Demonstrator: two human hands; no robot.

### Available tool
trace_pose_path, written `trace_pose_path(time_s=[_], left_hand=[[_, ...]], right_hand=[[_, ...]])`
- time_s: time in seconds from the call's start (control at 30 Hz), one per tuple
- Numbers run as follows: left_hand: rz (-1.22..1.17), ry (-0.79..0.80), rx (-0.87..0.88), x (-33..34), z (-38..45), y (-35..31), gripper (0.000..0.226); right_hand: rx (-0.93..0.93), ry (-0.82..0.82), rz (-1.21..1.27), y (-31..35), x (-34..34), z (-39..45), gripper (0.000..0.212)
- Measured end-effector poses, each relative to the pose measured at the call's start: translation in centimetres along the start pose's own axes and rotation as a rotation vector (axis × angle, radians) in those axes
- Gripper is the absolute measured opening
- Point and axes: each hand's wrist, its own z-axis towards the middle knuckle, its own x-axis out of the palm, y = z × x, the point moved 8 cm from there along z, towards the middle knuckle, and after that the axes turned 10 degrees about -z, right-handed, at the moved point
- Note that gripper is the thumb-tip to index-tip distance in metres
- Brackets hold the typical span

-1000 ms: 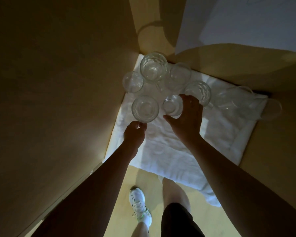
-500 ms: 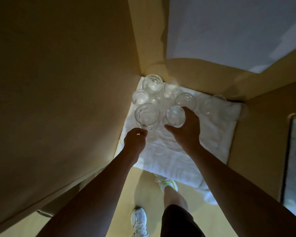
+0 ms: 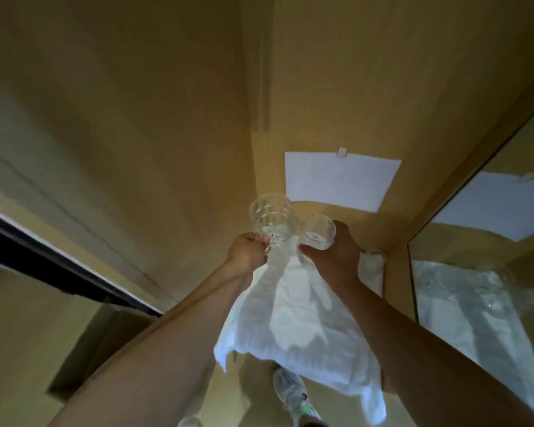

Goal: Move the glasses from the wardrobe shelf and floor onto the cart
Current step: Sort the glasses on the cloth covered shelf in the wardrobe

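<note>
At the far left a dark sliding-door track (image 3: 59,266) runs diagonally under the tan wardrobe panel (image 3: 121,118). The left forearm reaches up from the lower left, and the left hand (image 3: 247,254) holds a tall faceted glass (image 3: 272,221) by its lower part, its fingers (image 3: 261,240) curled round the base; the glass stands roughly upright, lifted clear of the white towel (image 3: 290,318) that covers the wardrobe shelf. Just right of it, almost touching, is a smaller round glass (image 3: 319,231), tilted, gripped by the right hand (image 3: 336,257), thumb on the near side and fingers wrapped behind it. Both glasses are held above the far end of the towel, in front of the wardrobe's back panel, where a white sheet of paper (image 3: 339,180) is taped. Another glass (image 3: 372,260) lies on the towel just right of the right hand, blurred. Below the shelf edge a pale sneaker (image 3: 292,392) shows on the floor, with a glass rim (image 3: 190,422) at the bottom edge. At the far right a mirror (image 3: 490,272) reflects the towel and paper.
</note>
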Motion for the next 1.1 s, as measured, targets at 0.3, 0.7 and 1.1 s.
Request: trace_pose_path(time_s=[0.3, 0.7, 1.1], left_hand=[[-0.087, 0.086, 0.212, 0.0, -12.2, -14.1, 0.006], [-0.239, 0.324, 0.311, -2.3, -26.5, -19.9, 0.017], [-0.225, 0.385, 0.322, -3.0, -35.9, -18.6, 0.016]], right_hand=[[-0.093, -0.139, 0.086, 10.8, -12.2, -2.6, 0.078], [-0.271, -0.344, 0.305, 19.8, -24.9, -13.5, 0.076], [-0.291, -0.33, 0.422, 20.4, -29.5, -20.9, 0.102]])
